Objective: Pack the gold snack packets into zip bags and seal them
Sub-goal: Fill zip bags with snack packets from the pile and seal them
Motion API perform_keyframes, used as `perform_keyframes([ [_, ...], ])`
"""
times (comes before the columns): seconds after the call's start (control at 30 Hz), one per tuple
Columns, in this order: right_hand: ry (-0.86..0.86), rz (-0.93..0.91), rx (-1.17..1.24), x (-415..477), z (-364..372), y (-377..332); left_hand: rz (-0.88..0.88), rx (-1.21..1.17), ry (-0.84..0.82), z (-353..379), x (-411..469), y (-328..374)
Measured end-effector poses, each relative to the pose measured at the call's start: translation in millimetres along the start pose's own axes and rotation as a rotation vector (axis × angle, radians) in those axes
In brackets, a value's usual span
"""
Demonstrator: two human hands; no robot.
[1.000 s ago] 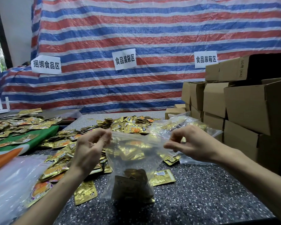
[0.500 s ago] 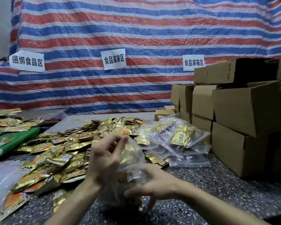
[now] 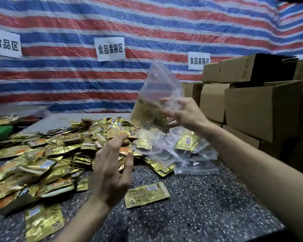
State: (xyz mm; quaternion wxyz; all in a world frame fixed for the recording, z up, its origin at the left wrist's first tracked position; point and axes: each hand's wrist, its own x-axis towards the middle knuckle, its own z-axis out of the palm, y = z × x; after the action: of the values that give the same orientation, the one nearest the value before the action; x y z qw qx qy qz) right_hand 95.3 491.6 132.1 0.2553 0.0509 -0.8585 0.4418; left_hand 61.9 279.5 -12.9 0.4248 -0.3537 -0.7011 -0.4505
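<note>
My right hand (image 3: 184, 112) grips a clear zip bag (image 3: 156, 100) with gold snack packets in its lower part. It holds the bag up in the air, above a heap of filled zip bags (image 3: 187, 151) on the speckled table (image 3: 208, 206). My left hand (image 3: 112, 168) hovers lower, fingers spread and holding nothing, over the near edge of a big pile of loose gold packets (image 3: 47, 154). A single gold packet (image 3: 147, 194) lies flat just right of that hand. Another packet (image 3: 44, 222) lies at the near left.
Stacked cardboard boxes (image 3: 252, 109) stand along the right side, close behind my right arm. A striped tarp (image 3: 129, 23) with white paper signs (image 3: 110, 48) closes off the back. A green surface (image 3: 0, 134) shows at the far left.
My right hand has lifted the filled bag from the table up and to the right. My left hand has let go of the bag and dropped back toward the loose pile.
</note>
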Motion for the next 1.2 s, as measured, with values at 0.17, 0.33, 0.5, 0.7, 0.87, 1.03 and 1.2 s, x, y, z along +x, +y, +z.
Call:
perform_keyframes([
  [0.17, 0.376, -0.128, -0.514, 56.5, -6.7, 39.3, -0.065, 0.079, -0.104, 18.2, -34.6, -25.5],
  [0.33, 0.177, 0.405, -0.740, 76.4, -4.2, 110.5, -0.133, 0.059, -0.168, 16.5, -41.0, -43.6],
  [0.5, 0.053, 0.530, -0.540, 73.4, -6.2, 114.3, -0.177, 0.034, -0.148, 18.8, -41.0, -45.9],
  [0.7, 0.535, -0.221, -0.468, 22.1, 67.4, 73.7, -0.269, -0.013, -0.139, 16.9, -37.7, -41.3],
  [0.87, 0.193, -0.311, -0.099, -38.9, 168.2, 71.9, -0.329, -0.005, -0.075, 8.9, -37.2, -46.7],
  [1.03, 0.072, -0.224, 0.134, -55.4, 187.8, 93.2, -0.429, -0.011, 0.021, 4.3, -39.6, -55.0],
  [1.2, -0.176, -0.156, 0.317, -65.2, 181.1, 104.4, -0.386, -0.004, 0.008, -4.4, -34.8, -45.9],
])
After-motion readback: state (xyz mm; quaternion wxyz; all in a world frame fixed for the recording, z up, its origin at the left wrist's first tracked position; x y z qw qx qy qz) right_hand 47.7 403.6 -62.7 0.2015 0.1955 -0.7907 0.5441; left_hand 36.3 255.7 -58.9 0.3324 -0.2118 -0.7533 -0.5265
